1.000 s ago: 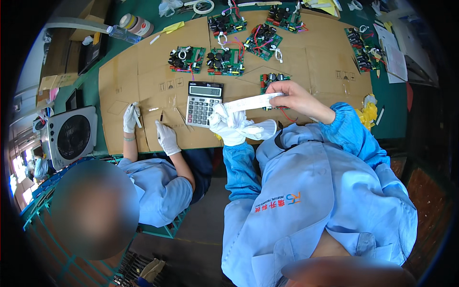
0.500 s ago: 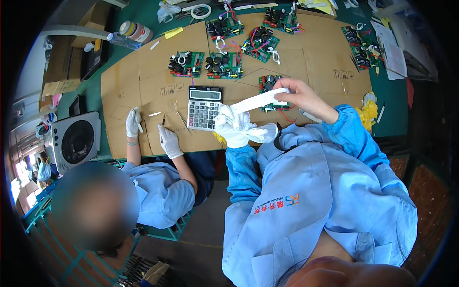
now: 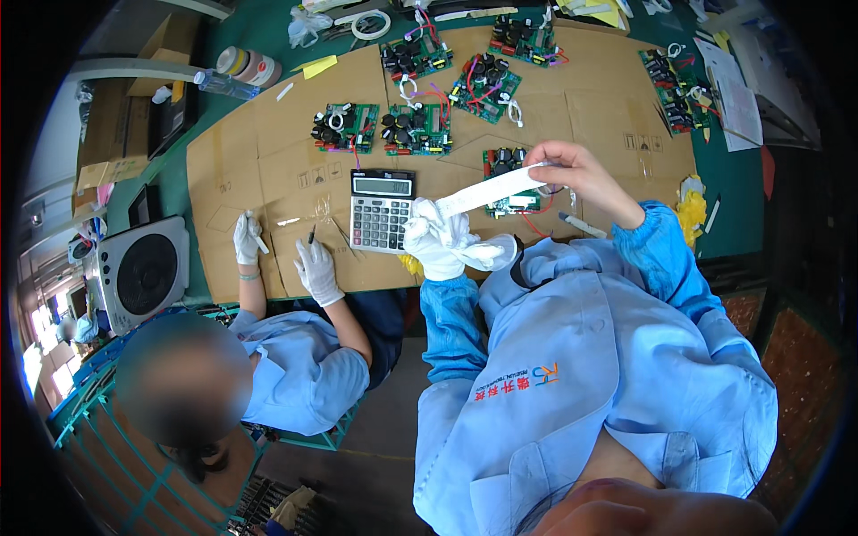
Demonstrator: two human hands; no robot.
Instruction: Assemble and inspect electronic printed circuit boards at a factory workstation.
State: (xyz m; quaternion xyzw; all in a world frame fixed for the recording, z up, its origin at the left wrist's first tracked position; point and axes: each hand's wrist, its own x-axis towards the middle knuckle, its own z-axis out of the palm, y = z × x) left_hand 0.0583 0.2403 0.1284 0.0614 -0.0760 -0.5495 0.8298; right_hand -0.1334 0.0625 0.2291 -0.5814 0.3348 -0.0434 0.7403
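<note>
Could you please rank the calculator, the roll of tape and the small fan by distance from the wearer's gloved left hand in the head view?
From the left hand:
1. Calculator, just to its left on the cardboard.
2. Roll of tape, far up at the table's back edge.
3. Small fan, far left, off the cardboard.

R hand [image 3: 572, 174] & gloved L hand [image 3: 440, 239] hold white strip [image 3: 492, 190] over calculator [image 3: 382, 211].

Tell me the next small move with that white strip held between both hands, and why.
Probably draw the white strip taut and lower it toward the cardboard. The bare right hand pinches its far end above a circuit board, while the gloved left hand holds the near end beside the calculator, so it hangs in the air.
</note>
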